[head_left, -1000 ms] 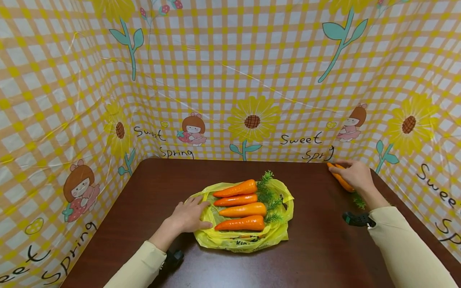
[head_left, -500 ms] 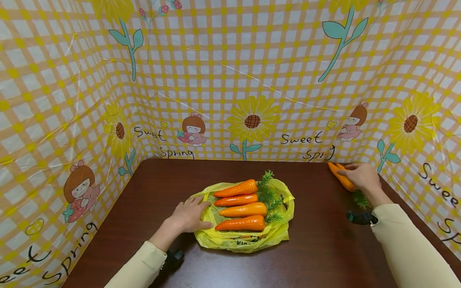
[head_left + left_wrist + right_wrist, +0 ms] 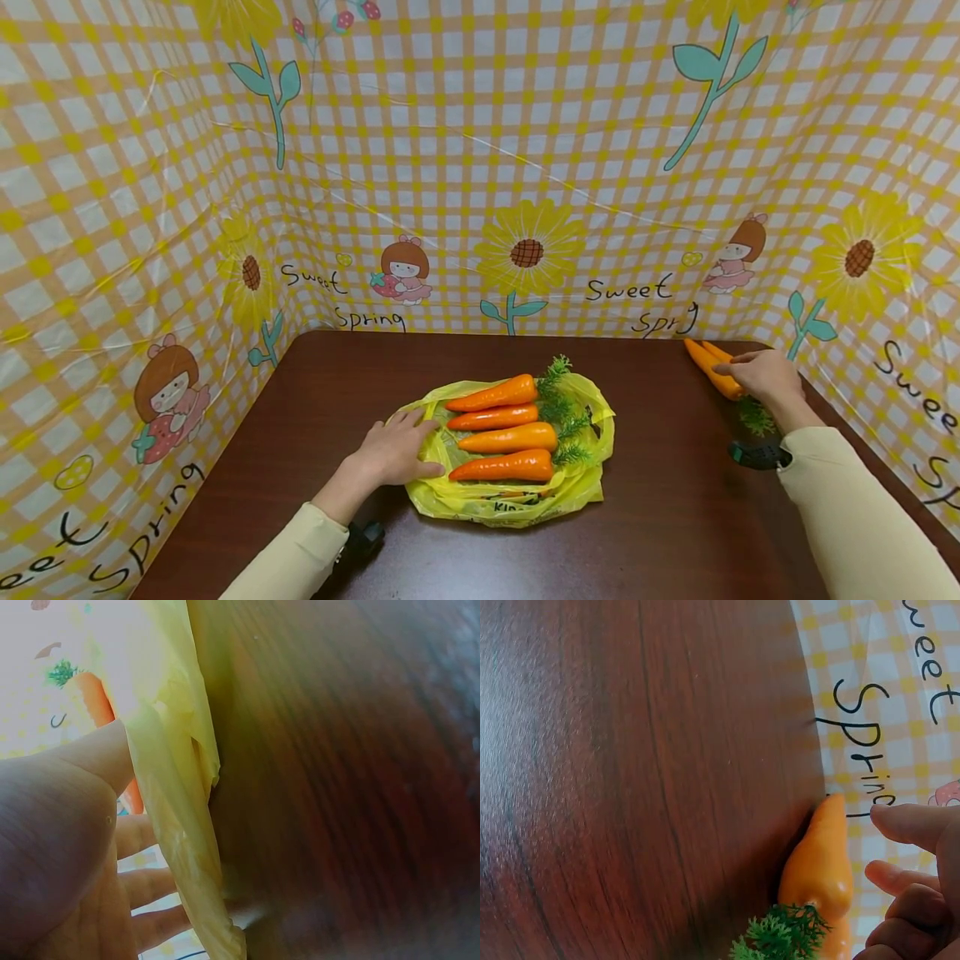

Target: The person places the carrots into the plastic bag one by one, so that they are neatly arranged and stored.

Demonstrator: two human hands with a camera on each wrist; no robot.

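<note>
One carrot (image 3: 708, 367) under right hand (image 3: 761, 377), at table's (image 3: 300, 433) far-right corner.

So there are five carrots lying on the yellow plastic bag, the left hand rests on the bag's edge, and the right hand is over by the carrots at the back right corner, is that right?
Not quite: the head view shows four carrots on the yellow plastic bag, not five. The rest holds: the left hand rests on the bag's edge, and the right hand is by the corner carrots.

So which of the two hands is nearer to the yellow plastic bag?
The left hand. It rests on the left edge of the yellow bag, while the right hand is far off at the table's right back corner, beside loose carrots.
</note>
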